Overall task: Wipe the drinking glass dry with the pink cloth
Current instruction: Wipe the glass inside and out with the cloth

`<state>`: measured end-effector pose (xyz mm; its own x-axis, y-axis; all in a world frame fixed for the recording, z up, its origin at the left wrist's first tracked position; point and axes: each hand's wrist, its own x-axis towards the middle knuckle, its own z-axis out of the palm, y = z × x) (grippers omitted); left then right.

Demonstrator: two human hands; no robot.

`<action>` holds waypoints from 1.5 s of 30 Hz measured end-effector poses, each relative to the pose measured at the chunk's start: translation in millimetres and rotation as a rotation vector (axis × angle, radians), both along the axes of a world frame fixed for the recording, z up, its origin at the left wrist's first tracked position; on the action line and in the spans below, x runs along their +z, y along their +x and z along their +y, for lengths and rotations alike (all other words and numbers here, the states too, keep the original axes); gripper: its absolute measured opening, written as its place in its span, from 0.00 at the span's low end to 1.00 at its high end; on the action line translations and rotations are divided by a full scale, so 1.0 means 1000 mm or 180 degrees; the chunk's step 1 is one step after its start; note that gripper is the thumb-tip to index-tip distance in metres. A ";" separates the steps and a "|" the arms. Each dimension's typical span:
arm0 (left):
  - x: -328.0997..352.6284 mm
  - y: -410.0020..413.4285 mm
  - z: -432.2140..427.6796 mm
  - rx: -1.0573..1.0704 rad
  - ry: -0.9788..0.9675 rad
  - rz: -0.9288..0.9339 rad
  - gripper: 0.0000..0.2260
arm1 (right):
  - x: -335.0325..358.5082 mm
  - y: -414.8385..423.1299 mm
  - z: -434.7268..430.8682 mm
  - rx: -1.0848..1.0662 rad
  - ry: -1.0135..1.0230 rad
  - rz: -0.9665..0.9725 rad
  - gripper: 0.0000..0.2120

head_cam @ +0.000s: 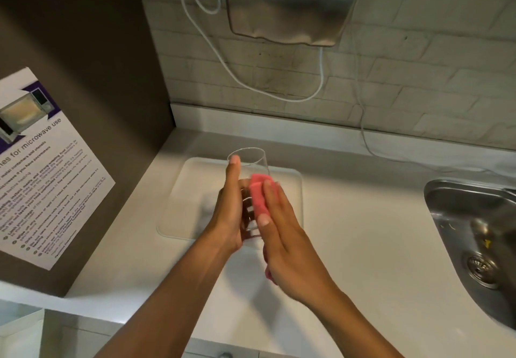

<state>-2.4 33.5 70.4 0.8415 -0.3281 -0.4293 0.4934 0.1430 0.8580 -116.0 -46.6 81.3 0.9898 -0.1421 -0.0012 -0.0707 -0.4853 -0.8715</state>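
holding the drinking glass (249,167) in the air, the left hand (230,212) is wrapping its fingers around the lower body and base, index finger reaching up toward the rim, so the grasp is closed firmly on the glass itself. the glass's long axis is running up and away from that grip, open mouth farthest from the person and tilted slightly to the right of the holding fingers. the right hand (290,243) is lying flat against the side of the glass opposite the left palm, pressing the pink cloth (258,197) to the wall with extended fingers, closed on the cloth rather than on the glass; a tail of cloth is trailing out below its heel. the upper part of the glass, beyond both hands, is showing bare, so the wiping hand probably needs to be travelling along the axis toward the rim. directly beneath the grip a white mat (290,178) is lying on the counter (363,246). off to the right of the wiping hand, well apart, a steel sink (458,218) is sitting, and above, a metal wall unit (290,2) with a loose cable (279,95) is hanging clear of the hands; nothing is blocking the stroke.
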 end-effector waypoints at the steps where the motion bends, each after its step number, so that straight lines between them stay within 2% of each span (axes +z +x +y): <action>1: 0.001 0.000 0.001 -0.0077 -0.0094 0.0025 0.34 | -0.002 -0.001 0.002 0.0091 -0.0232 -0.0007 0.28; 5: -0.006 -0.017 -0.001 -0.0499 -0.0324 0.0090 0.27 | 0.005 0.015 -0.013 0.0002 -0.0647 -0.0139 0.26; 9: -0.015 -0.028 -0.004 -0.0464 -0.0467 0.0395 0.34 | 0.009 0.018 -0.017 -0.0315 -0.0037 -0.0106 0.26; 13: -0.021 -0.015 0.000 -0.0118 -0.0567 0.0571 0.37 | -0.007 -0.006 0.000 0.0152 -0.0582 0.0048 0.28; 16: -0.023 -0.017 0.002 -0.0140 -0.0644 0.0522 0.35 | -0.008 -0.002 -0.002 0.0226 -0.0773 0.0132 0.29; 21: -0.025 -0.029 -0.007 -0.0258 -0.0447 0.0277 0.35 | 0.011 0.019 -0.020 -0.0201 -0.0016 -0.0060 0.26; 24: -0.027 -0.016 -0.001 -0.0094 -0.0461 0.0455 0.37 | 0.003 0.003 -0.008 0.0134 -0.0634 0.0059 0.28; 26: -0.027 -0.007 0.007 -0.0025 -0.0560 0.0363 0.36 | -0.004 -0.006 -0.001 0.0350 -0.1024 0.0161 0.29; 29: -0.033 -0.026 -0.009 -0.0389 -0.0196 -0.0043 0.32 | 0.000 0.002 -0.009 0.0414 -0.0989 0.0176 0.29; 31: -0.035 -0.040 -0.020 -0.0347 0.0536 -0.0492 0.26 | 0.007 0.014 -0.018 0.0195 -0.0715 0.0056 0.29; 32: -0.036 -0.041 -0.024 -0.0365 0.0503 -0.0337 0.27 | 0.011 0.019 -0.023 0.0042 -0.0548 0.0048 0.29; 33: -0.030 -0.038 -0.025 -0.0418 0.0066 0.0063 0.29 | 0.012 0.021 -0.026 -0.0072 -0.0375 0.0063 0.29; 34: -0.027 -0.034 -0.020 -0.0478 -0.0104 0.0209 0.31 | 0.012 0.020 -0.026 -0.0112 -0.0238 0.0075 0.29; 35: -0.026 -0.028 -0.014 -0.0441 -0.0126 0.0177 0.32 | 0.010 0.016 -0.024 -0.0061 -0.0223 0.0057 0.29; 37: -0.021 -0.021 -0.007 -0.0225 -0.0195 0.0076 0.34 | 0.003 0.003 -0.015 0.0177 -0.0625 0.0005 0.29; 39: -0.020 -0.016 -0.003 -0.0078 -0.0251 0.0200 0.37 | -0.004 -0.006 -0.007 0.0387 -0.1126 -0.0005 0.29; 41: -0.022 -0.020 -0.001 -0.0099 -0.0288 0.0284 0.37 | -0.004 -0.002 -0.007 0.0490 -0.1320 0.0051 0.30; 45: -0.020 -0.039 -0.009 -0.0208 -0.0338 0.0148 0.34 | 0.010 0.020 -0.020 0.0165 -0.0733 0.0065 0.28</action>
